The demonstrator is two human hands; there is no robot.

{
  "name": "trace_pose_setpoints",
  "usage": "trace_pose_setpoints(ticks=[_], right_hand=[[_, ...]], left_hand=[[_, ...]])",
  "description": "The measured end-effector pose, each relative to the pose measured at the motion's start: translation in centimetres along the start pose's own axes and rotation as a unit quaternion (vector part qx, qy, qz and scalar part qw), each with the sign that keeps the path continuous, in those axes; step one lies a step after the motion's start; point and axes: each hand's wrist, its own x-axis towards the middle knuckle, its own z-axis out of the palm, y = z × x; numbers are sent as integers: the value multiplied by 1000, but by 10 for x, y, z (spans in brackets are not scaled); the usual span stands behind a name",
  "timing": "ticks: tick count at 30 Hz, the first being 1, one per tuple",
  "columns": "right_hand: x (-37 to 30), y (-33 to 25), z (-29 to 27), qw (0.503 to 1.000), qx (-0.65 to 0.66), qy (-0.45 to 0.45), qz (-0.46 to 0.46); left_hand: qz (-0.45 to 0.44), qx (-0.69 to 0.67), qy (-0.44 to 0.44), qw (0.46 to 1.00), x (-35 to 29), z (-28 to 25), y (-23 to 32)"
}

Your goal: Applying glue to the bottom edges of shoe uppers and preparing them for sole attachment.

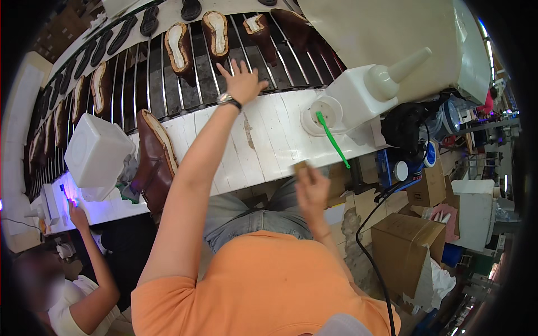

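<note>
My left hand [245, 84] reaches out over the metal-bar conveyor rack [165, 98], fingers spread and nothing in them. Just beyond its fingertips, a brown boot [216, 35] lies sole-up with a pale, unfinished bottom. Similar upturned boots flank it, one on the left [178, 49] and one on the right [261, 38]. Low in front of the white table's edge, my right hand [314, 193] is closed around a small tan-brown block [301, 167]; blur hides what kind it is. Left of my left forearm, another brown boot [154, 162] rests on the white table [263, 134].
A white cup [320, 116] holding a green-handled brush [333, 140] stands by a large white nozzle bottle [367, 89]. White jug [98, 154] at left; a co-worker's hand [78, 215] is near purple light. Black outsoles [121, 35] line the far side. Cardboard boxes [406, 241] sit lower right.
</note>
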Motion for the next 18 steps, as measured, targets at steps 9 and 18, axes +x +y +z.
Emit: trace_pose_setpoints(ticks=[9, 18], right_hand=[[207, 13, 120, 981, -163, 29, 97], [137, -28, 119, 988, -151, -5, 14]], left_hand=[[-3, -393, 422, 817, -169, -114, -90], [-144, -405, 499, 752, -273, -77, -148]])
